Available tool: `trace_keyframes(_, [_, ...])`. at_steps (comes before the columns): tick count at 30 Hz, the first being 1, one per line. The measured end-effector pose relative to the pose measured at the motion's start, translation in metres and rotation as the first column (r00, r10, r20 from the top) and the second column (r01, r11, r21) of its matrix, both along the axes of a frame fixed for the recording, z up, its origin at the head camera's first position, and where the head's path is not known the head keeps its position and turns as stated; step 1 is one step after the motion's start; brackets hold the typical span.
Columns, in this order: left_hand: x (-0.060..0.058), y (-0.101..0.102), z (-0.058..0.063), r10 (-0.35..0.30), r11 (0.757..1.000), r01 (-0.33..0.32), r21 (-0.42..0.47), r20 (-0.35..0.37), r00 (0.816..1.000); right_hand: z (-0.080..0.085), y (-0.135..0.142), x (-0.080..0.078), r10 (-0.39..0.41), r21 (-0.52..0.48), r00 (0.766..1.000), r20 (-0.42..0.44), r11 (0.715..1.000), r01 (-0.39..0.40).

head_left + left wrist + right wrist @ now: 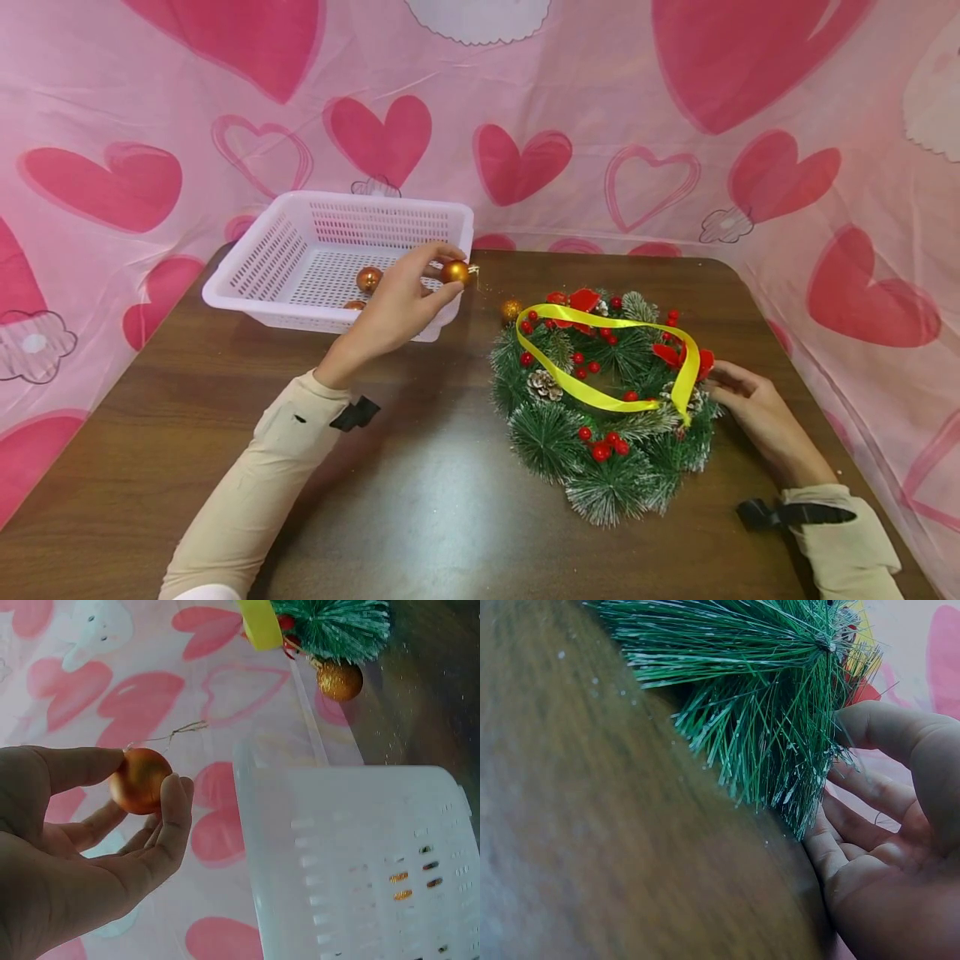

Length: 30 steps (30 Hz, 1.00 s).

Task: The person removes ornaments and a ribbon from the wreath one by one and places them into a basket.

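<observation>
My left hand [401, 304] pinches an orange-gold Christmas ball [455, 272] between thumb and fingers, above the right rim of a white plastic basket [232, 293]. A thin hanging string trails from this ball [141, 781] in the left wrist view. On the table lies a green wreath [551, 437] with red berries, pine cones, red flowers and a yellow ribbon [581, 389]. A gold glitter ball [512, 311] hangs at the wreath's far left edge. My right hand [768, 421] holds the wreath's right edge, its thumb and fingers around the frosted needles [772, 742].
Orange balls [369, 280] lie inside the basket, one partly hidden by its front wall. Brown wooden table [420, 500] spreads in front of the basket and wreath. A pink cloth with hearts [525, 167] hangs behind the table's far edge and along its sides.
</observation>
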<state>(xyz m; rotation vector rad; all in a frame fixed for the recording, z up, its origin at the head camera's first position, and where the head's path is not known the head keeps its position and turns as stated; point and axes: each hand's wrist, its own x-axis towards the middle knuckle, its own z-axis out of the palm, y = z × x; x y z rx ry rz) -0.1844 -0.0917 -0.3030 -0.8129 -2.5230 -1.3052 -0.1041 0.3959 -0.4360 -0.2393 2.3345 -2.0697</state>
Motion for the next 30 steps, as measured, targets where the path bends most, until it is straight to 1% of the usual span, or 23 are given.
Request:
trace_keyframes(5, [-0.004,-0.006,0.002,0.024,1.000,-0.024,0.016,0.020,1.000,0.000,0.000,0.000,0.000,-0.001,1.000,-0.001,1.000,0.000])
trace_keyframes(8, [-0.006,-0.010,0.004,0.050,0.999,-0.051,0.017,0.031,0.998,-0.001,0.001,-0.001,0.004,-0.003,1.000,-0.002,1.000,-0.004])
trace_keyframes(13, [-0.009,-0.018,0.007,0.082,0.995,-0.086,0.048,0.077,0.994,-0.001,0.001,0.000,-0.007,0.028,1.000,0.005,1.000,0.007])
trace_keyframes(15, [-0.011,-0.021,0.007,0.096,0.994,-0.100,0.050,0.084,0.992,-0.001,0.002,0.000,-0.013,0.039,1.000,0.010,0.999,0.012])
trace_keyframes(17, [-0.014,-0.024,0.007,0.114,0.992,-0.117,0.036,0.076,0.991,-0.001,0.002,0.000,-0.015,0.041,1.000,0.011,0.999,0.015])
trace_keyframes(19, [-0.017,-0.027,0.006,0.130,0.991,-0.131,0.020,0.051,0.990,-0.001,0.002,0.001,-0.013,0.039,1.000,0.007,0.999,0.013])
trace_keyframes(22, [-0.022,-0.031,0.003,0.150,0.988,-0.151,0.017,0.042,0.988,0.000,0.001,0.001,-0.008,0.036,1.000,-0.001,0.999,0.008])
trace_keyframes(25, [-0.027,-0.036,-0.001,0.172,0.985,-0.173,0.019,0.059,0.983,0.000,0.001,0.000,-0.001,0.034,1.000,-0.005,0.999,0.001])
trace_keyframes(27, [-0.028,-0.039,-0.002,0.191,0.981,-0.192,0.014,0.083,0.978,-0.001,0.001,0.000,0.001,0.014,1.000,-0.006,1.000,-0.001])
trace_keyframes(30, [-0.031,-0.042,-0.003,0.201,0.979,-0.203,0.014,0.109,0.974,-0.002,0.001,0.000,0.008,-0.019,1.000,-0.011,1.000,-0.008])
